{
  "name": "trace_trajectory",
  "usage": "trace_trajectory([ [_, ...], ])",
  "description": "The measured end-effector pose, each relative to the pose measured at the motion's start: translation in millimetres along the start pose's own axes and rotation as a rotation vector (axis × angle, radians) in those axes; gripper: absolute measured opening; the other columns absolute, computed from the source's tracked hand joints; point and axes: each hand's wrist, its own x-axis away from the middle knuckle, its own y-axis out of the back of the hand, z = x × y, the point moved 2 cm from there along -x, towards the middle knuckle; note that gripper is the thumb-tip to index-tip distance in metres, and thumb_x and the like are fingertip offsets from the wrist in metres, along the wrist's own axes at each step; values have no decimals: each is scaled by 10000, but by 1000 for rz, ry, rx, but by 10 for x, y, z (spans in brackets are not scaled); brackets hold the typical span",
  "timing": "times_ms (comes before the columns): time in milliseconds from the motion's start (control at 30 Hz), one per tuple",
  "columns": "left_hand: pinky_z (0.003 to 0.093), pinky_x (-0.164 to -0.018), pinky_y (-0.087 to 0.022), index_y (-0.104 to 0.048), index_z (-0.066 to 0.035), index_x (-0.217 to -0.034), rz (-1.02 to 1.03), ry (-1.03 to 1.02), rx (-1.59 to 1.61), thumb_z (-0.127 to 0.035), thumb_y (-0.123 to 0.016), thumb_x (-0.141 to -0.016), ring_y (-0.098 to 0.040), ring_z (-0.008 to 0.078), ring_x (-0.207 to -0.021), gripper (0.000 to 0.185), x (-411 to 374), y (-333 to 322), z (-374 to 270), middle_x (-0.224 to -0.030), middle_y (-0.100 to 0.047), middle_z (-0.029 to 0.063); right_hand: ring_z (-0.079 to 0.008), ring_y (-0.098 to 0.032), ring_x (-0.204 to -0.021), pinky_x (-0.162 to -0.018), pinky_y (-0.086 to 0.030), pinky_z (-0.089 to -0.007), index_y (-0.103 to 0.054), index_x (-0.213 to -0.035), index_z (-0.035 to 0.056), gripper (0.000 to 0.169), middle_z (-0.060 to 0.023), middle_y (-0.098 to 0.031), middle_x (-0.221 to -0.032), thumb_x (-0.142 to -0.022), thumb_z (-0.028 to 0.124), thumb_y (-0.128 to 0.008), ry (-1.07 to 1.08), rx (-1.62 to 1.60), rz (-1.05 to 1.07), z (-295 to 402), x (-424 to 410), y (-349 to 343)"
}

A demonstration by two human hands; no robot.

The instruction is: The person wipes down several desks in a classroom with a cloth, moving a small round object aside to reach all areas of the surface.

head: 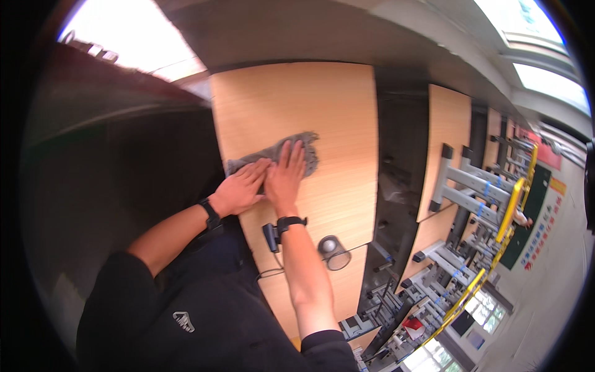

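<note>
A crumpled grey cloth (310,156) lies on the light wood desktop (325,102), reaching toward its left edge. My left hand (244,186) presses flat on the cloth near that edge, fingers pointing up and right. Beside it and touching it, my right hand (286,176) rests on the cloth with its fingers extended. Both wrists wear black bands. Below my right wrist, partly covered by it, is a small black device (271,237) with a cable. To the right of that forearm, a dark mesh cup (339,259) with a round light-coloured object in or behind it sits on the desktop.
A second wood desktop (314,297) adjoins mine below. Across a dark gap on the right stand more desks (446,121) bearing upturned stools (479,186) with grey legs and yellow edges. A person (523,218) is far off near a green board (525,223). Bright windows lie beyond.
</note>
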Motion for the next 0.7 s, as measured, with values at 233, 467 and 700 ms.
trace_trajectory([
  [233,379,-1190,-175,-220,35,-1493,78,-43,-93,-408,-606,-857,-195,274,-1465,866,-991,16,-59,-1560,-237,188,-390,-132,-1461,-1161,-162,-538,-195,-1523,62,664,-207,-110,-1589,-941,230,-468,-136,17,-111,-606,-554,294],
  [467,404,-1190,-161,-192,20,-1504,66,-171,-75,-439,-621,-849,-194,313,-1460,908,-2006,-250,-173,-1561,-215,206,-389,-84,-1470,-1165,-137,-534,-174,-1530,74,636,-201,-61,-1598,-974,262,-416,-294,25,-127,-1418,-992,579],
  [700,397,-1196,-143,-151,-8,-1518,79,-150,-31,-361,-637,-823,-172,299,-1468,919,-2516,-313,-305,-1571,-203,186,-387,-106,-1466,-1165,-120,-539,-155,-1534,81,642,-204,-76,-1594,-970,267,-401,-307,106,-239,-1792,-1265,615],
])
